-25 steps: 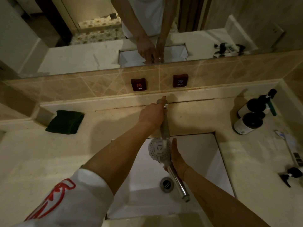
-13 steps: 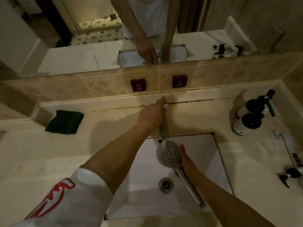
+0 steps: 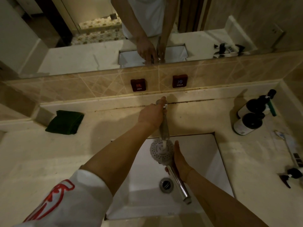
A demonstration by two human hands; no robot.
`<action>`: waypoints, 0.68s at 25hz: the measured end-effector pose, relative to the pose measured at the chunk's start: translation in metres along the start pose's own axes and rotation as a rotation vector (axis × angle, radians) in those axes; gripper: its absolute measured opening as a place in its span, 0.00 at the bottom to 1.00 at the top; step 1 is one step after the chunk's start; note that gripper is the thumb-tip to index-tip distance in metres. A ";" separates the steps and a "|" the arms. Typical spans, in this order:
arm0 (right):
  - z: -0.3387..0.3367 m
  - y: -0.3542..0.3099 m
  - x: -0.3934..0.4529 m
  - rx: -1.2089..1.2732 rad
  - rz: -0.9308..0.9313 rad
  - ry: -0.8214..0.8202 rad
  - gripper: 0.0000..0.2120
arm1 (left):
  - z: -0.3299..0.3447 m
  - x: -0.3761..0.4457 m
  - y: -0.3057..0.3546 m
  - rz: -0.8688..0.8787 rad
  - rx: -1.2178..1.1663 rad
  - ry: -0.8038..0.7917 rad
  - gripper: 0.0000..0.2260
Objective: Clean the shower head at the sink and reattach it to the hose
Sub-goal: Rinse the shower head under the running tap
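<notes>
Both hands over sink (image 3: 219, 161): R hand (image 3: 179, 163) holds shower head (image 3: 161, 150) mid-basin.

The shower head (image 3: 161, 152) is now held face-up beneath the faucet (image 3: 164, 126), nearer the sink's (image 3: 219, 161) back edge, and water is poured onto its face.

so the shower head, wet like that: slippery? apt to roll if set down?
Likely slippery: water from the tap runs over the shower head, and its handle looks like polished chrome. The right hand holds it near the neck, probably to steady it. Set down, the round handle may roll until the wide face stops it. Looks rigid, not floppy.
</notes>
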State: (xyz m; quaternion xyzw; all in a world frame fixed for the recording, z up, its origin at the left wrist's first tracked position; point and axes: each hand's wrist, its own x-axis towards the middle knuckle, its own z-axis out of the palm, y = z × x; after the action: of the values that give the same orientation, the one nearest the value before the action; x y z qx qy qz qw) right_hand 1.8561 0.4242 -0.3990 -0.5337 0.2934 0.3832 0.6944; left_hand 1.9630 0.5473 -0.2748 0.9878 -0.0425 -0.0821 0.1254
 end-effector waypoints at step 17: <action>-0.015 -0.004 -0.012 -0.225 -0.043 0.003 0.37 | 0.002 0.001 -0.001 -0.001 -0.031 0.006 0.22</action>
State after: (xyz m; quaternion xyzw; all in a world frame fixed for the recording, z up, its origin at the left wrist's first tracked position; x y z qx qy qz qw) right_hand 1.8531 0.4069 -0.3909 -0.6150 0.2381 0.3980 0.6377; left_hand 1.9635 0.5476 -0.2767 0.9860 -0.0404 -0.0800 0.1405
